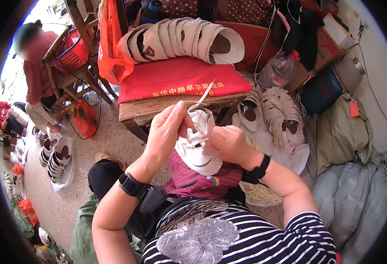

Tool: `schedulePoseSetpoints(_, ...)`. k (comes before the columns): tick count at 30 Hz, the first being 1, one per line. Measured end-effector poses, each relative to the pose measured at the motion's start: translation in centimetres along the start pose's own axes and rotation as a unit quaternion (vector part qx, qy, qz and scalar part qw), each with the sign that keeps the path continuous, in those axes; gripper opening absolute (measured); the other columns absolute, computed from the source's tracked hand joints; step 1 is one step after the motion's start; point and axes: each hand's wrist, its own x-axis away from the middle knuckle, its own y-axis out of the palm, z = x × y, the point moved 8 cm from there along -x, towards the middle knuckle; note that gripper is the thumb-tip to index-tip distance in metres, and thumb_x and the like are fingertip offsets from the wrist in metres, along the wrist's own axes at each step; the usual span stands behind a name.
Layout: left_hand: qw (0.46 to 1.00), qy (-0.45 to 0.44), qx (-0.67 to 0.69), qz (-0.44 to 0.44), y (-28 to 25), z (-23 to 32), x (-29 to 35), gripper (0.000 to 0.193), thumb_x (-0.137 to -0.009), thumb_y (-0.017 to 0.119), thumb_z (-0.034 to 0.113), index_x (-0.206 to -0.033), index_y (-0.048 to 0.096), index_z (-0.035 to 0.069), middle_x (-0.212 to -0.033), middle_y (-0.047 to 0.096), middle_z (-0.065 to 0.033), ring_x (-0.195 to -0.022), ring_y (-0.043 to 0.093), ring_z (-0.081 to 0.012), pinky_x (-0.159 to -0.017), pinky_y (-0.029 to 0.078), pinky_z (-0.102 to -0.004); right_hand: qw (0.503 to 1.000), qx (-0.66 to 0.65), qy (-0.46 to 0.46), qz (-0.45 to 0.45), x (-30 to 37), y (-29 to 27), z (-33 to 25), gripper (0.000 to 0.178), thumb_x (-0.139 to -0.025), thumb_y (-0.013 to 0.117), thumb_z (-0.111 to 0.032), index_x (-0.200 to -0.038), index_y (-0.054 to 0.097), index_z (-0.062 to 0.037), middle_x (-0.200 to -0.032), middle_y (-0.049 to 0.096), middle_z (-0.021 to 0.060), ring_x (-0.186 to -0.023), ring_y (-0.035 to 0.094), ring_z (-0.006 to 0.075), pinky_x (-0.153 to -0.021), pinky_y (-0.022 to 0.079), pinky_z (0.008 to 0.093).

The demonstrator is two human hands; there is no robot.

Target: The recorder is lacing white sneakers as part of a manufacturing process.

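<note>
Shoe: a white mesh shoe [195, 152], just on the near side of the wooden bench [158, 114], toe pointing away from the bench, above a maroon striped cloth [184, 176].
Lace: a pale lace [208, 91] crosses the shoe's front, one length standing free toward the bench.
Lacing done: partial, I judge; some of the lace lies across the opening.
Lacing left: the free length looks not yet drawn in; the hands hide how many eyelets are filled.
Left hand [169, 125]: drawn in narrow beside the shoe, thumb near the lace; whether it grips, I cannot tell.
Right hand [229, 143]: curled at the shoe's other side, seeming to pinch the lace.
On the bench: a red cloth [158, 79], and above it nested off-white uppers [176, 39].
Left of the bench: an orange plastic bag [111, 53], beyond it striped strappy shoes [59, 160].
Right of the bench: slatted uppers [283, 110] and a clear bottle [279, 70].
</note>
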Motion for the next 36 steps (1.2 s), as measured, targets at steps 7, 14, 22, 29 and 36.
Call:
schedulePoseSetpoints(7,1.000,-0.001,0.010,-0.001,-0.2,0.0,0.3,0.046,-0.104,0.043,0.038,-0.075,0.058,0.006,-0.058,0.047,0.0032,-0.051,0.041,-0.0035,-0.049,0.028,-0.0203,0.991,0.072,-0.108,-0.039,1.1,-0.2,0.9,0.018,-0.075,0.067,-0.012,-0.087,0.054,-0.0088,-0.082,0.053,0.0059,-0.066,0.057,0.0206,-0.059,0.047,0.0309)
schedulePoseSetpoints(14,1.000,0.004,0.009,0.015,-1.2,-0.8,0.6,0.046,-0.104,0.043,0.038,-0.076,0.058,0.005,-0.057,0.047,0.0033,-0.051,0.041,-0.0040,-0.050,0.029,-0.0210,0.994,-0.040,-0.001,-0.105,0.8,-1.2,-0.8,0.022,-0.080,0.065,-0.011,-0.099,0.054,-0.0070,-0.076,0.061,0.0092,-0.067,0.064,0.0284,-0.058,0.050,0.0395)
schedulePoseSetpoints(22,1.000,0.003,0.028,0.006,0.1,-0.7,0.7,0.046,-0.104,0.044,0.038,-0.074,0.058,0.006,-0.057,0.045,0.0040,-0.052,0.038,-0.0034,-0.051,0.028,-0.0204,0.961,-0.100,0.206,-0.154,0.5,2.2,0.9,0.019,-0.084,0.066,-0.017,-0.096,0.054,-0.0079,-0.070,0.063,0.0106,-0.066,0.065,0.0318,-0.058,0.051,0.0417)
schedulePoseSetpoints(29,1.000,0.001,0.023,0.018,-0.1,-1.2,1.1,0.046,-0.104,0.043,0.038,-0.075,0.059,0.006,-0.058,0.046,0.0040,-0.053,0.037,-0.0033,-0.051,0.027,-0.0203,0.934,0.005,0.204,-0.295,-0.4,4.3,0.5,0.011,-0.083,0.060,-0.016,-0.091,0.059,-0.0083,-0.072,0.065,0.0141,-0.070,0.066,0.0351,-0.062,0.052,0.0454)
schedulePoseSetpoints(36,1.000,0.000,0.015,0.003,0.1,-1.3,1.2,0.046,-0.104,0.043,0.039,-0.075,0.060,0.007,-0.058,0.047,0.0040,-0.054,0.038,-0.0028,-0.051,0.027,-0.0201,0.930,-0.097,0.248,-0.251,0.2,3.8,-0.2,0.013,-0.081,0.061,-0.014,-0.092,0.062,-0.0065,-0.073,0.065,0.0151,-0.070,0.066,0.0355,-0.061,0.052,0.0455)
